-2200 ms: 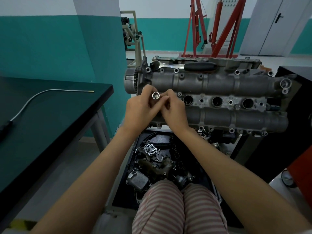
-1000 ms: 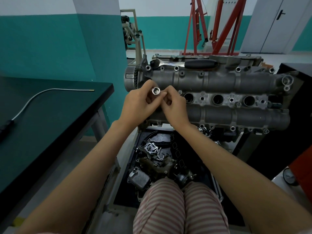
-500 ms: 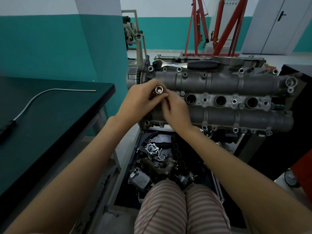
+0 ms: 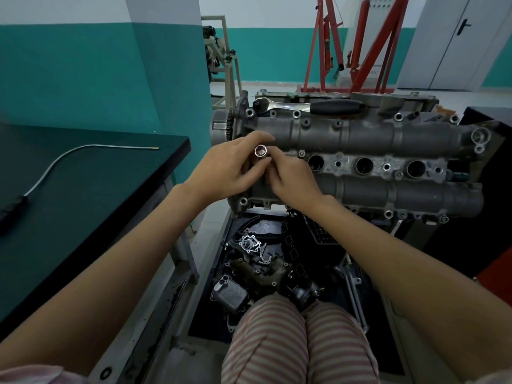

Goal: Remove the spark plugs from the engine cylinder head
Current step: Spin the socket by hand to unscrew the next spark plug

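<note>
Gripping a metal socket (image 4: pixel 260 151) w/ both hands, the person works at the left end of the cylinder head (image 4: pixel 360 162). Head cam only: left hand (image 4: pixel 230 170) has fingers curled round the socket body, open mouth of the tool facing the camera; right hand (image 4: pixel 291 178) pinches it from the other side, fingertips touching the left hand's. Socket stands over the leftmost plug well, which the hands hide; can't tell if a spark plug is in there. Three more wells (image 4: pixel 364 165) sit open in a row to the right, dark inside. Ratchet (image 4: pixel 307 106) w/ black grip lies along the far edge of the head. Left side, dark surface (image 4: pixel 83 203) carries a thin flexible pickup tool (image 4: pixel 69 155). Below the engine, a tray (image 4: pixel 210 322) of loose parts, striped trousers (image 4: pixel 291 342) at bottom of frame.
</note>
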A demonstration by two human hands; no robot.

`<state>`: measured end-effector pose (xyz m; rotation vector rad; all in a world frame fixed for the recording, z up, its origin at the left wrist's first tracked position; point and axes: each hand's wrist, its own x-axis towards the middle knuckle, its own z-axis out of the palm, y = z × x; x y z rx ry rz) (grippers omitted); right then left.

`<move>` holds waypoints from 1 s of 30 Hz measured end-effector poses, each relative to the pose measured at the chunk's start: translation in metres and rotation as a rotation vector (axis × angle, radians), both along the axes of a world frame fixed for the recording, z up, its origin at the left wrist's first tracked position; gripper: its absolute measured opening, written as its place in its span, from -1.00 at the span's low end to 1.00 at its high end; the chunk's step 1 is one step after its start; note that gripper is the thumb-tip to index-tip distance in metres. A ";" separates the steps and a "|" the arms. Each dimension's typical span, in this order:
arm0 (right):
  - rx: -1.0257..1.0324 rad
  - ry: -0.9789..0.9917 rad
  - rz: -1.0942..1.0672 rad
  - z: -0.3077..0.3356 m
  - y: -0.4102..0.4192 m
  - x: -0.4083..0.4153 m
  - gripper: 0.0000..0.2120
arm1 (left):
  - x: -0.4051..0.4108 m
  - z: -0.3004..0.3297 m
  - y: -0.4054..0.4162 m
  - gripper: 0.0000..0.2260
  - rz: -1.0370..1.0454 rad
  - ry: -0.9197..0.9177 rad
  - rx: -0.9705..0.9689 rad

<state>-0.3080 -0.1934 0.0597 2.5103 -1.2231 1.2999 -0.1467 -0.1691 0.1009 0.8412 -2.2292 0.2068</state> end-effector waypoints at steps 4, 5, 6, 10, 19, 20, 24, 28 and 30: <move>0.040 -0.132 0.041 -0.004 0.002 0.001 -0.79 | -0.005 -0.006 0.004 -0.81 0.021 0.087 0.044; 0.092 -0.200 0.050 -0.005 0.002 0.002 -0.80 | -0.006 -0.006 0.004 -0.81 0.036 0.120 0.056; 0.151 -0.274 0.056 -0.006 0.001 0.003 -0.82 | -0.008 -0.006 0.003 -0.80 0.046 0.155 0.068; 0.319 -0.558 0.021 -0.002 -0.006 0.011 -0.86 | -0.014 -0.008 0.003 -0.78 0.087 0.236 0.044; 0.189 -0.625 0.043 -0.010 -0.002 0.013 -0.76 | -0.026 -0.019 0.002 -0.70 0.151 0.427 0.045; 0.169 -0.599 0.049 -0.010 -0.002 0.012 -0.82 | -0.027 -0.019 0.003 -0.69 0.147 0.429 0.056; 0.083 -0.391 0.074 -0.013 0.000 0.009 -0.81 | -0.026 -0.020 0.006 -0.70 0.164 0.337 0.032; 0.043 -0.318 0.014 -0.015 0.001 0.010 -0.70 | -0.025 -0.024 0.007 -0.82 0.173 0.345 0.021; 0.117 -0.387 -0.008 -0.015 0.000 0.011 -0.65 | -0.028 -0.025 0.004 -0.80 0.208 0.419 0.045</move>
